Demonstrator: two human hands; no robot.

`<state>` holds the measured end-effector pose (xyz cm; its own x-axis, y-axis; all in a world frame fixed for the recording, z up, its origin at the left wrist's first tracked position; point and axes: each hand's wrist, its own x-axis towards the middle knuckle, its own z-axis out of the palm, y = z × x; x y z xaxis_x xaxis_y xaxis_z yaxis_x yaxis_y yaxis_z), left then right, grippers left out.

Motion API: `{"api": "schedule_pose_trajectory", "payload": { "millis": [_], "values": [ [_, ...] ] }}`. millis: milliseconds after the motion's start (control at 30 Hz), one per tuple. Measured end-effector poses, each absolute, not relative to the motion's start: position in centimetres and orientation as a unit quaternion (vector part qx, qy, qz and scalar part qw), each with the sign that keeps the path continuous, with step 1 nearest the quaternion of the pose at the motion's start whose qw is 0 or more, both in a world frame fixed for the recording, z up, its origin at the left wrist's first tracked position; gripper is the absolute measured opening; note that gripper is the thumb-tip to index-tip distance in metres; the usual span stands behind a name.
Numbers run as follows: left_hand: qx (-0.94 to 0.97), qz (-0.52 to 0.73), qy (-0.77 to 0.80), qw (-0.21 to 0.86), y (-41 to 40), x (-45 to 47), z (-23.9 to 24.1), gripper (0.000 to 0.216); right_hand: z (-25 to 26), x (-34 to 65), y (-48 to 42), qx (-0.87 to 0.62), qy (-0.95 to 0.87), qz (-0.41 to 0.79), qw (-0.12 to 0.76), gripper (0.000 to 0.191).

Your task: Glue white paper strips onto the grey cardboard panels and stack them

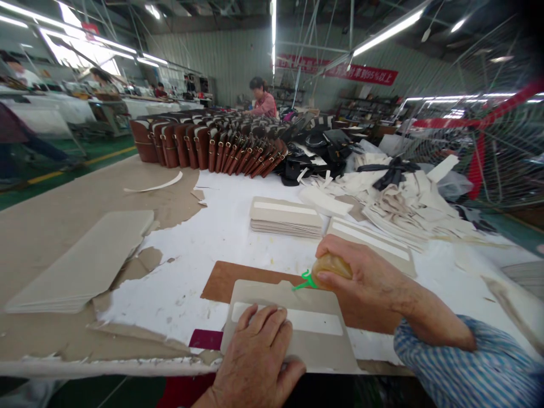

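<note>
Your left hand [255,354] lies flat, fingers spread, pressing down the near part of a grey card panel with a notched top edge [297,340], which sits at the near edge of the table on a brown cardboard backing sheet [221,280]. Your right hand [361,272] is closed around a small amber squeeze bottle with a green nozzle [329,266], the nozzle tip just at the panel's upper edge.

The panel already carries a white strip [314,322] across its middle, so that part looks done. No line of glue shows on the panel, so the glue work seems to be only starting. To your left a stack of plain grey panels [85,263] lies on the table; ahead, two lower stacks of panels with white strips [284,218] sit well apart from your hands. Which stack is finished work I cannot tell.

The panel's long axis runs left to right across your view, the strip parallel to it, notched edge away from you. The bottle lies nearly level, nozzle pointing left.
</note>
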<state>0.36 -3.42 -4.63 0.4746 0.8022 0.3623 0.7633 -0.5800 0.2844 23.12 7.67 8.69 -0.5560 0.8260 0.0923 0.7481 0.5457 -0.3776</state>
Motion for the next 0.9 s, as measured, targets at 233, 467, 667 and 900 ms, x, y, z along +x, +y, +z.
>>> {"api": "schedule_pose_trajectory", "payload": {
  "millis": [233,467,667,900],
  "values": [
    [0.855,0.256,0.451,0.009,-3.3,0.2,-4.6,0.035,8.0,26.6,7.1,-0.498,-0.843,0.153,0.137,0.014],
    [0.860,0.260,0.439,-0.025,-3.2,0.2,-4.6,0.035,7.6,29.8,6.4,-0.538,-0.812,0.172,0.145,0.019],
    [0.868,0.255,0.423,-0.058,-2.9,0.2,-4.3,0.040,7.0,31.9,5.6,-0.555,-0.796,0.164,0.177,0.020],
    [0.868,0.247,0.427,-0.060,-3.0,0.2,-4.4,0.038,6.1,33.1,5.3,-0.567,-0.776,0.172,0.214,0.025]
  ]
}}
